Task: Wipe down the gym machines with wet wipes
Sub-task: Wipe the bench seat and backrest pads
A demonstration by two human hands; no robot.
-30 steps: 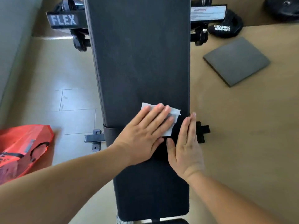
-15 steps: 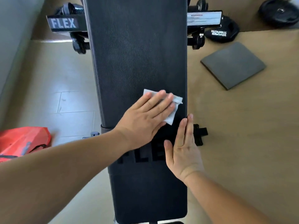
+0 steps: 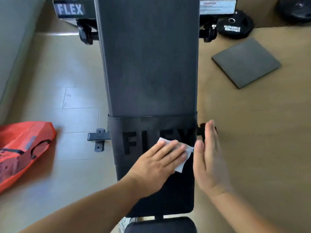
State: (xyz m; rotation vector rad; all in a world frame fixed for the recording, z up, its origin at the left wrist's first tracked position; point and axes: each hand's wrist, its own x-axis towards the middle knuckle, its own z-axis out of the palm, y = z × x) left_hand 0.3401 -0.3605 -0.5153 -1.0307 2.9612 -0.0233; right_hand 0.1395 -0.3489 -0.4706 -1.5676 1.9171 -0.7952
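So there was one wet wipe (image 3: 181, 165) in play, pinned flat on the black bench pad (image 3: 148, 64) right over the big FLEX lettering on the band (image 3: 117, 132) wrapped round the pad. The left hand (image 3: 156, 165) lay on top of it with fingers straight, pressing, not gripping. The right hand (image 3: 208, 165) was flat and relaxed along the pad's right edge, holding nothing; couldn't tell if it actually touched. On the floor: two weight plates, one near (image 3: 235, 26) and one far right (image 3: 294, 9), plus one grey mat (image 3: 246, 63). Only container was one orange bag (image 3: 21, 148) lying on the left, and what's inside wasn't visible.
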